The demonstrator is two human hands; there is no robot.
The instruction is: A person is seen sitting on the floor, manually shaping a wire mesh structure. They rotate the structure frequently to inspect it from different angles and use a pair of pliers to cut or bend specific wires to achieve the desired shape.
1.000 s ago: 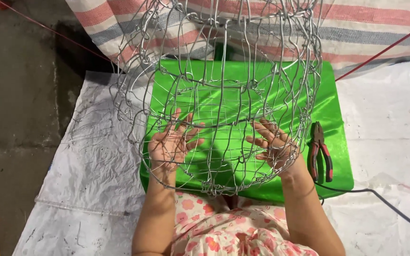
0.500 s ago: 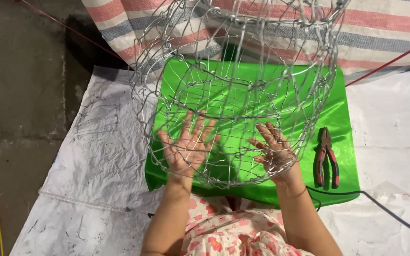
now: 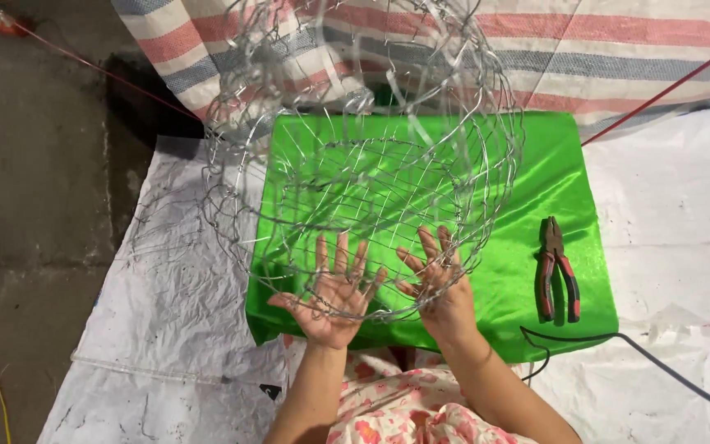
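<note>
A large round wire-mesh basket (image 3: pixel 355 140) is tipped on its side above a shiny green cloth (image 3: pixel 536 189), its mouth facing me. My left hand (image 3: pixel 330 292) lies palm up with fingers spread against the near lower rim of the basket. Beside it, my right hand (image 3: pixel 437 284) presses flat on the same rim, fingers apart and threaded among the wires. Both hands prop the basket from below; neither is closed around a wire.
Red-handled pliers (image 3: pixel 556 271) lie on the green cloth to the right. A black cable (image 3: pixel 659 366) runs across the white plastic sheet (image 3: pixel 158 329). A striped tarp (image 3: pixel 618 49) hangs behind, with a red cord (image 3: pixel 667 90) crossing it. Bare concrete floor (image 3: pixel 34 189) is at left.
The basket has tipped further up and swung left. My hands slid together toward the middle of the near rim, and the left palm has turned upward.
</note>
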